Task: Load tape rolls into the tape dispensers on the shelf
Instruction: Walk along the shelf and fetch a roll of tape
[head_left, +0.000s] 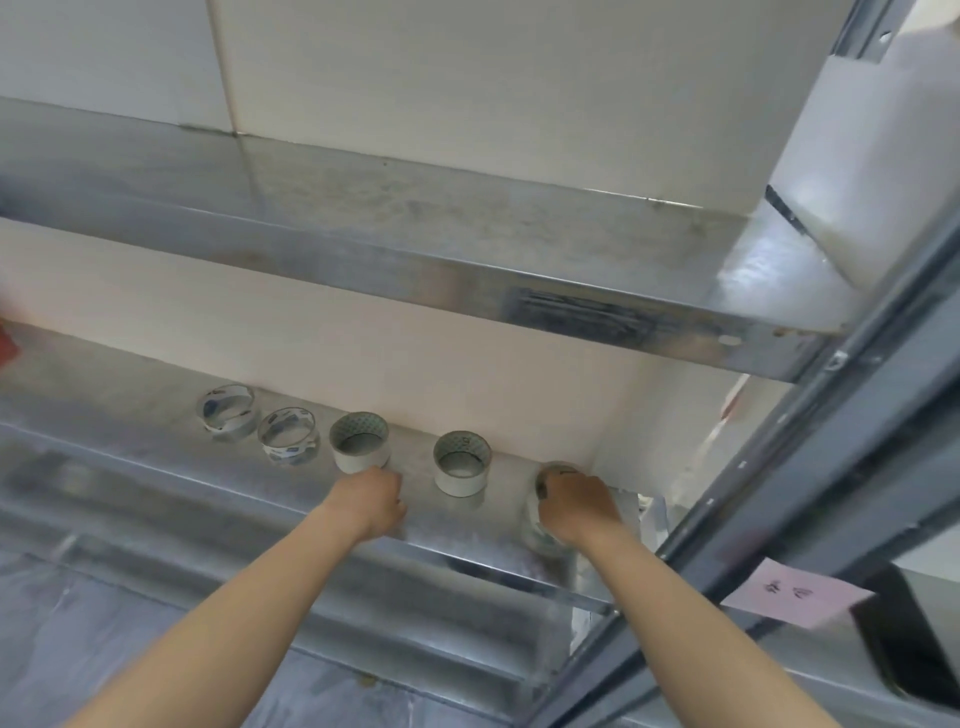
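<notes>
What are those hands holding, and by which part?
The right hand grips a tape roll from above, around its outer wall. The left hand curls beside a white roll; any hold cannot be told.

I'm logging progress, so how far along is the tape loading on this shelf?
Done: nothing visible; no dispenser is in view. The left clear roll, right clear roll, left white roll and right white roll stand loose on the shelf. In hand: the right hand grips a fifth roll at the shelf's right end; the left hand is at the left white roll, grip unclear. Left: loading all five.
</notes>
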